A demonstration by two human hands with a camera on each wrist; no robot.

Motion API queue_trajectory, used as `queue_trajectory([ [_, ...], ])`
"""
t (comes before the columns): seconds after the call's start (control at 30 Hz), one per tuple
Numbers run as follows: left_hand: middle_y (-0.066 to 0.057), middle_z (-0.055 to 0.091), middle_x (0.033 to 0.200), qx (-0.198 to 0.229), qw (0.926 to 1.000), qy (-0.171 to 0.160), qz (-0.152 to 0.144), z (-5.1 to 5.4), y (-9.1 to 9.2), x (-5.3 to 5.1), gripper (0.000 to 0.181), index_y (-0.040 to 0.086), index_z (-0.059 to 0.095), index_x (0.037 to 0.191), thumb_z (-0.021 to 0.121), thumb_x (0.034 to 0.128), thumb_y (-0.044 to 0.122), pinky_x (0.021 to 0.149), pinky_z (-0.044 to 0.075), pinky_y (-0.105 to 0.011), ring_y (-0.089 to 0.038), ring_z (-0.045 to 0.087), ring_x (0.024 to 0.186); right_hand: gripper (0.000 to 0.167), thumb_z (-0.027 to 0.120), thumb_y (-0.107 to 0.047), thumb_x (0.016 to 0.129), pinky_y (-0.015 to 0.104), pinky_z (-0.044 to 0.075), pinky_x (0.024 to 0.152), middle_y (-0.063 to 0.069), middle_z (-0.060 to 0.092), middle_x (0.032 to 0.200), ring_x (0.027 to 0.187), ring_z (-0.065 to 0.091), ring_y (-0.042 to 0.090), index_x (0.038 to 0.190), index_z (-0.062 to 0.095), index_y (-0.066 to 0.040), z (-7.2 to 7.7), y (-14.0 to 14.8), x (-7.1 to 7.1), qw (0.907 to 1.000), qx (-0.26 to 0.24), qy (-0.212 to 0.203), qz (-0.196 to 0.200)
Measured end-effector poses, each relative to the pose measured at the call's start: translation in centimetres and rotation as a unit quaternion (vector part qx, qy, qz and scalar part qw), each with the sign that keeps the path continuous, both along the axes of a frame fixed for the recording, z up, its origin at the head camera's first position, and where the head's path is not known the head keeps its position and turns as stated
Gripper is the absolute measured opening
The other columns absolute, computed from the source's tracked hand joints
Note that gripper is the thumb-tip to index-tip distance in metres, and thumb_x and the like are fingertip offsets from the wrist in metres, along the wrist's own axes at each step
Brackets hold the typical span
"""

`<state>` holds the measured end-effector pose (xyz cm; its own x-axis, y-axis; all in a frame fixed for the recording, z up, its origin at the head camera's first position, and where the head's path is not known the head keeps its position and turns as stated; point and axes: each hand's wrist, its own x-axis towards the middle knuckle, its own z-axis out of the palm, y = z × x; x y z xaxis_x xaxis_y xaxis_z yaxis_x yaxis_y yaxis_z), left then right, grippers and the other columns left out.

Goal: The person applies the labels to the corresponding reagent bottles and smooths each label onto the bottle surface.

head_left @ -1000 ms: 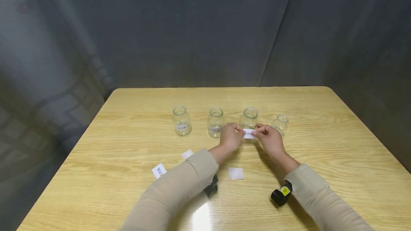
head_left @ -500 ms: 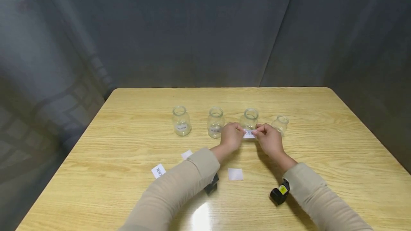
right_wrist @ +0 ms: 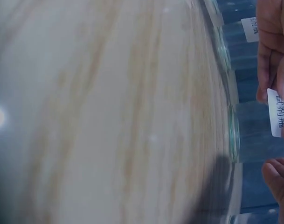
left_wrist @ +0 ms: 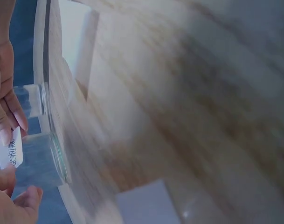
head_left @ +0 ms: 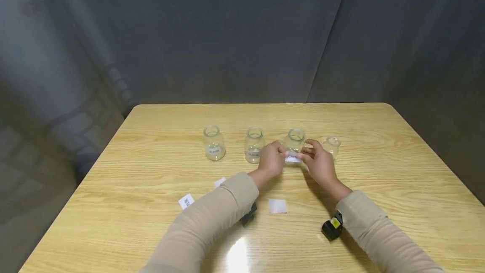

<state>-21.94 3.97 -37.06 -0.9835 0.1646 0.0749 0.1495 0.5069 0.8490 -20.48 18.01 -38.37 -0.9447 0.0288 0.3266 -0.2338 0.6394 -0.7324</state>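
Both hands work at a white label with printed characters, low on the front of the third glass jar from the left. My left hand pinches the label's left end. At its right end, my right hand holds it with the thumb on its face and the fingers beside the jar. The left wrist view shows the label in front of the jar's glass. In the right wrist view the characters on the label are readable. Whether its whole back touches the glass I cannot tell.
Two jars with labels, a left one and a second one, stand to the left. A smaller jar stands right, partly behind my right hand. Paper pieces lie nearer: a printed one, a partly covered one and a blank one.
The label has shifted slightly left and now lies closer against the jar. My right hand's fingers have lifted and spread a little beside the jar. My left hand has moved slightly left.
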Motion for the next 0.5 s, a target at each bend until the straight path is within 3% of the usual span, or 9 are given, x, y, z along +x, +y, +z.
queue_trajectory([
  [0.07, -0.001, 0.053, 0.069, -0.005, 1.0000, 0.007, -0.001, -0.01, -0.06, -0.05, 0.010, 0.004, 0.050, 0.077, 0.059, 0.0795, 0.007, 0.048, 0.040, -0.015, -0.010, 0.048, 0.057, 0.049, 0.063, -0.004, 0.076, 0.038, 0.048, 0.072, 0.026, 0.058, 0.096, 0.088, 0.057, 0.033, 0.120, 0.043, 0.006, 0.11, 0.09, -0.01, 0.9999, 0.003, -0.015, 0.005],
  [0.17, -0.005, 0.056, 0.077, -0.008, 0.9998, 0.017, -0.001, -0.02, -0.10, -0.17, 0.017, 0.004, 0.047, 0.085, 0.062, 0.0770, 0.008, 0.053, 0.043, -0.016, -0.012, 0.052, 0.064, 0.054, 0.063, -0.005, 0.076, 0.037, 0.047, 0.073, 0.026, 0.057, 0.098, 0.089, 0.057, 0.033, 0.123, 0.040, 0.007, 0.20, 0.16, -0.05, 0.9996, 0.011, -0.024, 0.009],
  [0.33, -0.011, 0.058, 0.095, -0.014, 0.9994, 0.031, 0.001, -0.10, -0.11, -0.36, 0.027, 0.004, 0.047, 0.092, 0.066, 0.0724, 0.006, 0.070, 0.046, -0.018, -0.021, 0.055, 0.091, 0.055, 0.066, -0.001, 0.072, 0.037, 0.048, 0.071, 0.027, 0.057, 0.095, 0.086, 0.057, 0.034, 0.120, 0.042, 0.010, 0.00, 0.08, -0.16, 0.9997, 0.022, -0.005, 0.006],
  [0.5, -0.010, 0.059, 0.088, -0.025, 0.9992, 0.033, 0.002, 0.04, 0.04, -0.50, 0.033, 0.001, 0.048, 0.097, 0.067, 0.0708, 0.004, 0.060, 0.045, -0.014, -0.016, 0.058, 0.076, 0.051, 0.068, 0.002, 0.068, 0.037, 0.049, 0.068, 0.026, 0.059, 0.089, 0.082, 0.059, 0.034, 0.114, 0.047, 0.011, -0.12, 0.17, -0.32, 0.9997, 0.023, 0.010, -0.006],
])
